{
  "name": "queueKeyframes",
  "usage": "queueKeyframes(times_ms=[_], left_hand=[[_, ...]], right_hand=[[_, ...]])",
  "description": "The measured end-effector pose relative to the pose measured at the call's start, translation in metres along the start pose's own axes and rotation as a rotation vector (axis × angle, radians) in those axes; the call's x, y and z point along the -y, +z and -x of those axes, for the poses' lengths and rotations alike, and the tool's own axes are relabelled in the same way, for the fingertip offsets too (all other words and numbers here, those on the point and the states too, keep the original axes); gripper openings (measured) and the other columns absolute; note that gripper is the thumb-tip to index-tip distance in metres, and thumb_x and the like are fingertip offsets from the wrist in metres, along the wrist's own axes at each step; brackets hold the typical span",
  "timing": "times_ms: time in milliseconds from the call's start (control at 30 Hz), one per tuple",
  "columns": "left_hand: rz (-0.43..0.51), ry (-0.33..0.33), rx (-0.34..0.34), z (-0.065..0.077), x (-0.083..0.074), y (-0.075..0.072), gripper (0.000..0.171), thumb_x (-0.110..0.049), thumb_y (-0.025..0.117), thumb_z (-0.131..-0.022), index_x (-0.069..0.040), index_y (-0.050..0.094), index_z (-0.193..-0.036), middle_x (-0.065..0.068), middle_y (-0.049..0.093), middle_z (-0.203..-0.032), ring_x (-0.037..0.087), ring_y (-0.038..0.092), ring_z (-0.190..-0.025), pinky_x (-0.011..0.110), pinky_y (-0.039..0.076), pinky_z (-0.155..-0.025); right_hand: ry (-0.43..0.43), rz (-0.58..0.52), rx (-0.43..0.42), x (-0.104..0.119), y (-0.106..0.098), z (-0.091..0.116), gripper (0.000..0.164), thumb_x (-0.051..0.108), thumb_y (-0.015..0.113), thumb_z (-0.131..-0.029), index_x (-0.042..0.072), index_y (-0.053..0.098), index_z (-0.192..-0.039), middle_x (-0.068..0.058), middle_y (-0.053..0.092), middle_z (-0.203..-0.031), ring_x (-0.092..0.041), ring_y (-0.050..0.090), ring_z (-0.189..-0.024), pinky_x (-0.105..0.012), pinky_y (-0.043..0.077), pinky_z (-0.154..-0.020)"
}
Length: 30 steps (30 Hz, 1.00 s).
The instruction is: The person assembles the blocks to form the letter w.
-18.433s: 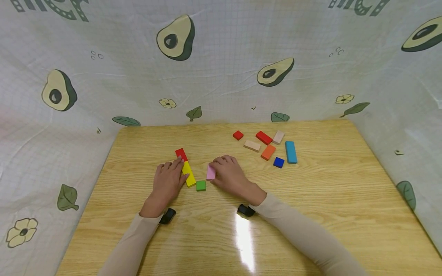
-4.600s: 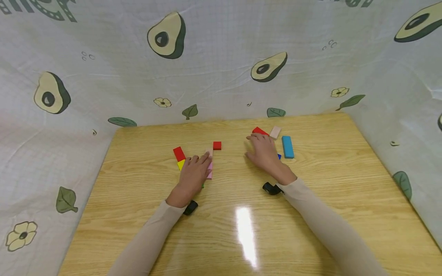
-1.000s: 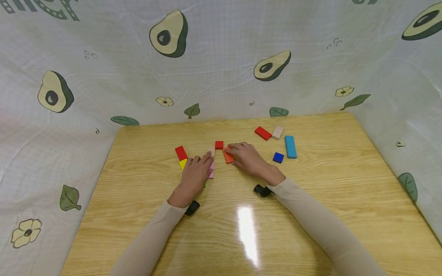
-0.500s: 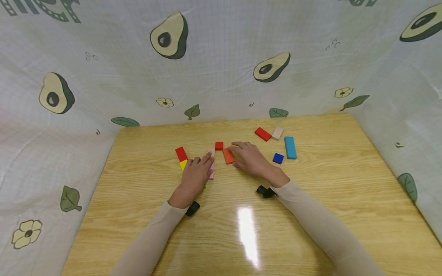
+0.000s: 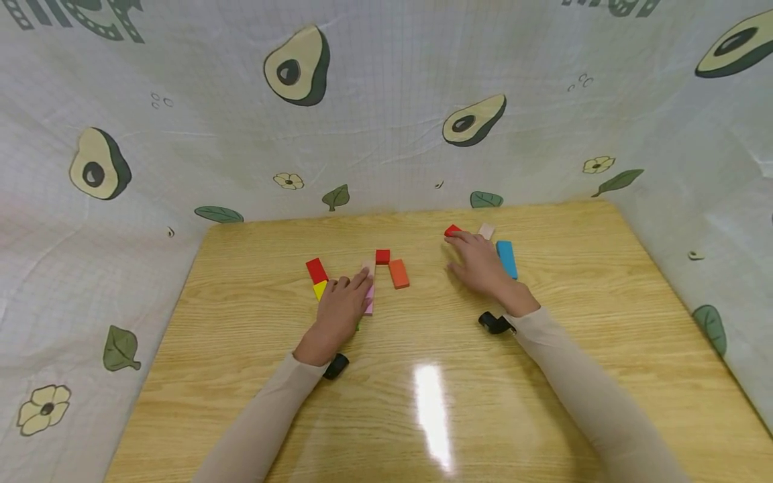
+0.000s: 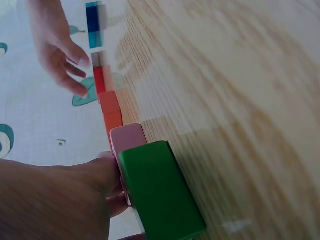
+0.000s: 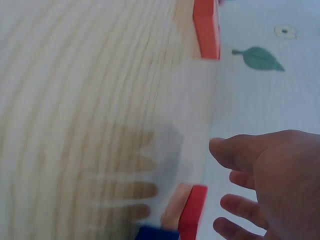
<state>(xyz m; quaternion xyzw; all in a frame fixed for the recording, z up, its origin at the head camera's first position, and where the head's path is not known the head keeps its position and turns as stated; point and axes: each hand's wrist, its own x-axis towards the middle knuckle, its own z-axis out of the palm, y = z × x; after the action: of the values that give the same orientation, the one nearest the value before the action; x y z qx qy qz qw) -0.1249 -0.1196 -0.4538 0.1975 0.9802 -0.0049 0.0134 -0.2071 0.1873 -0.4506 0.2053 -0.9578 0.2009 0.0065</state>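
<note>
My left hand [image 5: 340, 305] lies over a group of blocks, fingers loosely bent and touching a pink block [image 5: 369, 306] and a pale wooden block [image 5: 369, 264]. It partly covers a yellow block [image 5: 320, 289]; a green block [image 6: 160, 190] fills the front of the left wrist view. My right hand [image 5: 480, 265] hovers over the right-hand blocks with its fingers spread, nearest a red block [image 5: 453, 231], and holds nothing. Between the hands lie an orange block [image 5: 399, 274] and a small red cube [image 5: 383, 257], apart from each other.
A light blue block [image 5: 507, 259] and a pale block [image 5: 486, 231] lie by the right hand. A dark blue block [image 7: 156, 234] shows in the right wrist view. Left of the group is a red block [image 5: 317, 271]. Printed cloth [image 5: 386, 121] hangs behind the wooden table [image 5: 290, 416].
My right hand has let go of the orange block, which stays beside the red cube, and has moved right and back to the red block. The left hand keeps its place.
</note>
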Motion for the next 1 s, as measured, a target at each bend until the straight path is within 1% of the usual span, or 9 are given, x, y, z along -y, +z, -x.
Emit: queueKeyframes(times_ms=[133,200,333,533,700,867,1000], left_hand=[[0.002,0.000,0.009,0.000,-0.001,0.000,0.054,-0.029,0.063,-0.107,-0.012,0.051,-0.157,0.006,0.045,-0.166,0.035,0.058,-0.130,0.051,0.046,-0.110],[0.000,-0.001,0.009,0.000,-0.001,0.000,0.054,-0.029,0.063,-0.107,-0.013,0.052,-0.157,0.006,0.046,-0.165,0.035,0.059,-0.129,0.051,0.046,-0.109],[-0.003,-0.004,0.011,0.000,-0.001,0.001,0.053,-0.029,0.063,-0.107,-0.013,0.052,-0.157,0.006,0.046,-0.165,0.034,0.058,-0.130,0.051,0.046,-0.109],[-0.010,-0.001,0.007,0.000,-0.001,-0.001,0.052,-0.030,0.062,-0.108,-0.013,0.053,-0.156,0.006,0.046,-0.165,0.036,0.050,-0.140,0.053,0.043,-0.114],[-0.015,0.004,-0.004,-0.001,-0.001,0.000,0.051,-0.029,0.062,-0.108,-0.013,0.054,-0.155,0.006,0.047,-0.165,0.037,0.049,-0.142,0.055,0.042,-0.116],[-0.012,0.008,-0.009,-0.001,0.000,0.003,0.050,-0.029,0.061,-0.109,-0.013,0.054,-0.156,0.006,0.047,-0.164,0.036,0.050,-0.139,0.054,0.042,-0.115],[-0.008,0.008,-0.015,0.000,0.000,0.002,0.050,-0.028,0.060,-0.109,-0.013,0.053,-0.156,0.006,0.047,-0.165,0.037,0.051,-0.138,0.054,0.042,-0.114]], right_hand=[[0.053,0.010,-0.007,-0.013,-0.006,0.000,0.058,0.014,0.072,-0.100,-0.004,0.052,-0.152,-0.029,0.044,-0.158,-0.053,0.041,-0.142,-0.069,0.031,-0.115],[0.080,0.016,0.008,-0.017,-0.009,0.000,0.060,0.016,0.071,-0.101,-0.004,0.050,-0.153,-0.031,0.042,-0.159,-0.054,0.037,-0.144,-0.070,0.029,-0.116],[0.108,0.039,0.040,-0.024,-0.010,0.000,0.062,0.018,0.070,-0.102,-0.005,0.047,-0.155,-0.032,0.039,-0.161,-0.055,0.032,-0.148,-0.071,0.026,-0.118],[0.128,0.073,0.075,-0.029,-0.008,0.001,0.064,0.022,0.067,-0.104,-0.003,0.044,-0.158,-0.031,0.039,-0.161,-0.055,0.032,-0.147,-0.071,0.024,-0.119],[0.118,0.086,0.066,-0.027,-0.008,0.001,0.061,0.023,0.068,-0.104,-0.003,0.048,-0.155,-0.028,0.047,-0.157,-0.052,0.035,-0.145,-0.070,0.023,-0.118],[0.082,0.104,0.052,-0.021,-0.007,0.000,0.056,0.022,0.070,-0.103,-0.005,0.055,-0.149,-0.028,0.056,-0.149,-0.051,0.041,-0.141,-0.069,0.027,-0.117],[0.058,0.111,0.035,-0.017,-0.008,-0.004,0.054,0.020,0.072,-0.101,-0.005,0.057,-0.147,-0.028,0.057,-0.147,-0.051,0.044,-0.138,-0.068,0.029,-0.117]])
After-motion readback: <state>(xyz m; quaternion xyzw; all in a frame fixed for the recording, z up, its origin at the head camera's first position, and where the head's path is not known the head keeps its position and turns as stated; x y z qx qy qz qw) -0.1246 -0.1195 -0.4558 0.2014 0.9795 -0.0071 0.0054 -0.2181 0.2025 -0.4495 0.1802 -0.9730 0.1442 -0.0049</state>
